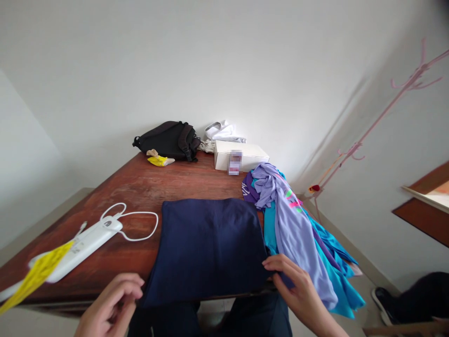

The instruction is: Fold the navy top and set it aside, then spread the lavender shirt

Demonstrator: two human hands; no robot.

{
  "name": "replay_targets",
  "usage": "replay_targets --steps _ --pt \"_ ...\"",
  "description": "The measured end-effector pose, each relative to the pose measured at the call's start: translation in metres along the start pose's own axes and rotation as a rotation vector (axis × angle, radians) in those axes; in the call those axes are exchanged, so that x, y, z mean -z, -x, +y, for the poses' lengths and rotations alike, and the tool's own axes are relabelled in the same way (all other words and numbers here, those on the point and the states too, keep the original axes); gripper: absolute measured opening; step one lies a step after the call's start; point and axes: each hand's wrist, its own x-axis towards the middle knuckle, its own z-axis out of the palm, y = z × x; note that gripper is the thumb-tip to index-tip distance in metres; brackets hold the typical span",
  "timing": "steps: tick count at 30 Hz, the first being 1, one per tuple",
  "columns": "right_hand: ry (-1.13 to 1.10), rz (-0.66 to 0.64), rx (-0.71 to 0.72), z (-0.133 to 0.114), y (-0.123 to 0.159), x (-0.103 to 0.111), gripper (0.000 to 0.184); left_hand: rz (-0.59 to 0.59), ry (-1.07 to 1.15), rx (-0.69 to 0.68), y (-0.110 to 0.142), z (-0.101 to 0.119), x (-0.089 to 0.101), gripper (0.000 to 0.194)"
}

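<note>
I found the folded navy cloth, a smooth square, lying between both hands on the wooden table. The right hand pinched its near right corner; the left hand curled loosely, empty, touching its left edge.

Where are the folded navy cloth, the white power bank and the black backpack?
Navy cloth (206, 248): head view, middle of its flat top.
White power bank (84, 245): head view, middle of its long body.
Black backpack (168, 139): head view, centre of its main body.
</note>
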Motion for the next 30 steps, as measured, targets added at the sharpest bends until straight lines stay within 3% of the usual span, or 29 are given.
replay_targets --steps 2,4,7,9,12,15,18,21,30 --pt "0.021 0.035 -0.017 -0.001 0.007 0.0 0.02 -0.108 0.051 -0.055 -0.023 0.029 0.001 0.015" --pt "0.031 0.078 -0.038 -0.001 0.014 -0.002 0.018 -0.289 0.053 -0.128 -0.055 0.066 -0.005 0.014" --pt "0.008 0.129 -0.073 -0.001 0.025 -0.008 0.018 -0.569 0.055 -0.305 -0.11 0.123 -0.032 0.027" --pt "-0.021 0.141 -0.09 0.0 0.031 -0.014 0.018 -0.699 0.029 -0.444 -0.147 0.152 -0.067 0.028" --pt "-0.055 0.135 -0.116 -0.001 0.035 -0.02 0.019 -0.821 -0.121 -0.583 -0.194 0.179 -0.136 0.024" --pt "-0.083 0.106 -0.147 -0.001 0.036 -0.021 0.018 -0.854 -0.326 -0.648 -0.229 0.188 -0.203 0.037" --pt "-0.112 0.093 -0.151 0.001 0.037 -0.021 0.016 -0.919 -0.407 -0.753 -0.252 0.191 -0.245 0.046" --pt "-0.134 0.109 -0.133 0.006 0.037 -0.022 0.015 -0.974 -0.47 -0.892 -0.264 0.193 -0.261 0.049" --pt "-0.142 0.112 -0.124 0.013 0.035 -0.024 0.014 -1.001 -0.598 -1.097 -0.284 0.199 -0.266 0.025"
